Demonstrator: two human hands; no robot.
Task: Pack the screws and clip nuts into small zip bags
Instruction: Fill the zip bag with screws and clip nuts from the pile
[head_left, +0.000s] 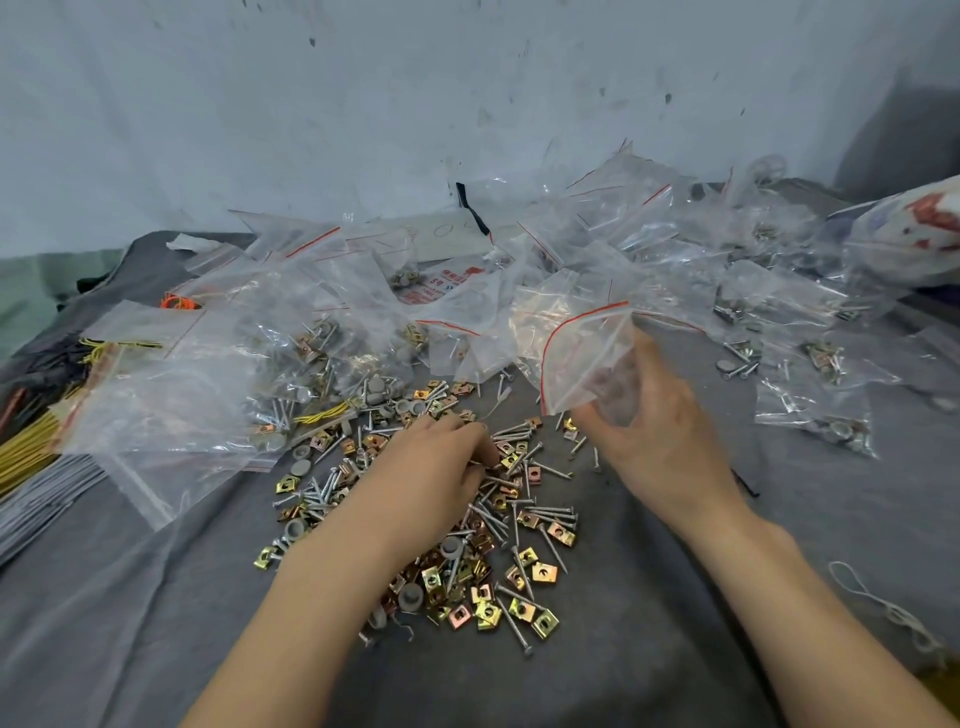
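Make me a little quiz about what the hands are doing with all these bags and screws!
1. True or false: the right hand holds a zip bag.
2. Where is the left hand? A) on the pile of screws and clip nuts B) inside a bag C) raised in the air
3. Fill in: the strip along the held bag's mouth is ____.
Key: 1 true; 2 A; 3 red.
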